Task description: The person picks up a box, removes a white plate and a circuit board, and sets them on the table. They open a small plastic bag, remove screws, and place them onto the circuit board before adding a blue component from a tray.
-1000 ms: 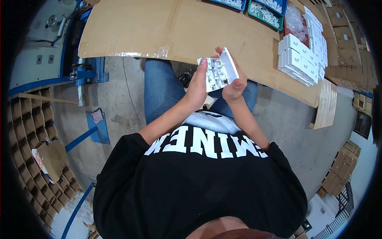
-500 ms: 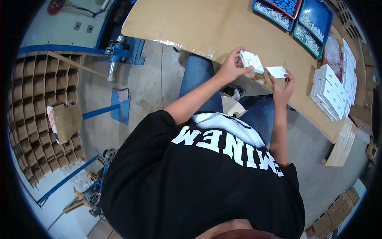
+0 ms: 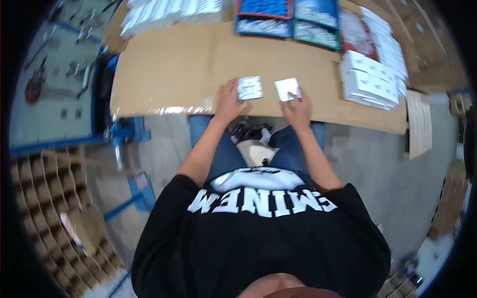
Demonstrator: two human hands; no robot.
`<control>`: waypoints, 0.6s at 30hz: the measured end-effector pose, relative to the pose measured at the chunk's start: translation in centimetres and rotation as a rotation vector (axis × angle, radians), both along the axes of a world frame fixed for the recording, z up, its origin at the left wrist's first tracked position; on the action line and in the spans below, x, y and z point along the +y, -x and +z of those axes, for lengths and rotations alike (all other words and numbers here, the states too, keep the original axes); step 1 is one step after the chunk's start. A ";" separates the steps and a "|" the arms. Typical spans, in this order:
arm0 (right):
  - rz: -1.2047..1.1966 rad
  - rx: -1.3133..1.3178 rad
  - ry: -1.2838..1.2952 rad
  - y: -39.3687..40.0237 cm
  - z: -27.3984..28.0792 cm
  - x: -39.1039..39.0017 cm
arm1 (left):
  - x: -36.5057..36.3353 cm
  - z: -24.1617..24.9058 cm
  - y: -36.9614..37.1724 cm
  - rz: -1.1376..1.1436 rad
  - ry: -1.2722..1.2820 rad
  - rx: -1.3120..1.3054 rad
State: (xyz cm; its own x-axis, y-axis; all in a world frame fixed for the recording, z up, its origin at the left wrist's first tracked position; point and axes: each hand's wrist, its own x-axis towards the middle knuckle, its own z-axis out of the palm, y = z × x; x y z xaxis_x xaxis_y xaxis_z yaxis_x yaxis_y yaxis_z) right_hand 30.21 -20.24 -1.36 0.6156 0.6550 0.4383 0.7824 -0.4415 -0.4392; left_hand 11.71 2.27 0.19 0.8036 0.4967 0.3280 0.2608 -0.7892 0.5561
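My left hand is at the table's near edge, fingers and thumb closed around the left side of a shallow white square box. Small pale pieces seem to show in the box, though blur hides their shape. To its right, my right hand pinches a thin white square piece by its lower right corner. A gap of bare cardboard separates the two white squares.
Blue, red and green trays of small blue and white parts stand at the back. Stacked white boxes are on the right, beside a clear plastic bag. More white boxes lie back left on the cardboard-covered table.
My head view has turned and levelled toward the table. Both hands, held near the table edge before, now rest over the tabletop with the box and the white square still in them.
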 end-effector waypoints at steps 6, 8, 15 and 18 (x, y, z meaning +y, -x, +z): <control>-0.097 0.023 0.007 -1.9 1.1 0.6 | -0.8 -0.9 -2.6 0.129 -0.063 0.108; -0.104 0.051 0.014 -1.7 2.2 0.6 | -2.3 1.0 -2.9 0.189 -0.061 0.022; -0.120 0.234 -0.254 -2.9 2.4 0.3 | -9.9 1.5 -8.4 -0.147 0.061 -0.080; -0.189 0.622 -0.441 -4.5 -0.2 -0.2 | -10.4 1.8 -11.3 -0.162 0.059 -0.043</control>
